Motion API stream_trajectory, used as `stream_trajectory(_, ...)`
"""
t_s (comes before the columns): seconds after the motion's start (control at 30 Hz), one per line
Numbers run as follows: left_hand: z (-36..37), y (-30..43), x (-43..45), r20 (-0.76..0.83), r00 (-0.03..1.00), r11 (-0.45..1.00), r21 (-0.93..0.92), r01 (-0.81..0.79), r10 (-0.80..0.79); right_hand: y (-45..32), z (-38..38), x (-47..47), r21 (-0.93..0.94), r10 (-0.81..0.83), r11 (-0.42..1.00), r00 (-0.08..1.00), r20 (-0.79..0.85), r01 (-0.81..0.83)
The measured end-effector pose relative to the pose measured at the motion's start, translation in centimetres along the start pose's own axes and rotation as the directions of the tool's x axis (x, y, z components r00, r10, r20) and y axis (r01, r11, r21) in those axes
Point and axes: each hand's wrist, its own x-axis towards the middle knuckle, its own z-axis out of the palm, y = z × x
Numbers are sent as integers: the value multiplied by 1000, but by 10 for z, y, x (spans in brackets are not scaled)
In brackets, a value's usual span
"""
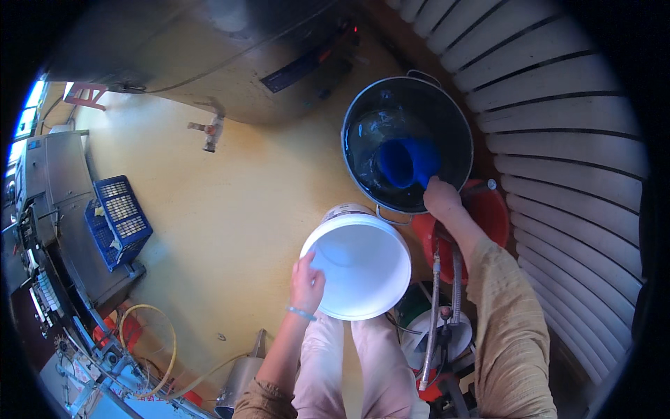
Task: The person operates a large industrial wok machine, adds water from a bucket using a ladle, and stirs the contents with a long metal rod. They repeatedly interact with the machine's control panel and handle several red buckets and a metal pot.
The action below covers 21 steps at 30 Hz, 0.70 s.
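My right hand [444, 200] grips the handle of a blue plastic dipper [425, 154]. The dipper lies tilted inside a large metal stockpot [361, 180], its mouth facing left, at dark, shiny liquid in the pot. My left hand [308, 283] is closed over the left rim of a white plastic bucket [366, 272], which stands just in front of my legs. No contents can be made out in the bucket. Bucket and pot stand side by side, close to the pot's near loop handle [393, 219].
A red basin [489, 212] with metal hoses [432, 314] sits right of the bucket, beside a ribbed wall [565, 157]. A steel tank with a valve [211, 133] is ahead. Leftward are a blue crate [125, 220], machinery [110, 361], a yellow hose [172, 340] and a metal cylinder [238, 382].
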Motion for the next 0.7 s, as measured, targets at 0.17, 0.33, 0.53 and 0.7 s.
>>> stream_trajectory(0.17,-43,-69,-73,-32,966,959,-136,250,-257,-15,23,14,58,162,986,981,-107,-157)
stream_trajectory(0.33,-70,-100,-123,-114,957,958,81,276,-267,-25,44,23,205,173,965,984,-45,-160)
stream_trajectory(0.53,-95,-85,-160,-115,911,918,-6,397,-395,5,41,16,940,35,113,947,321,-323)
stream_trajectory(0.7,-132,-60,-181,-98,894,898,15,440,-437,27,37,-33,925,-51,-274,965,258,-262)
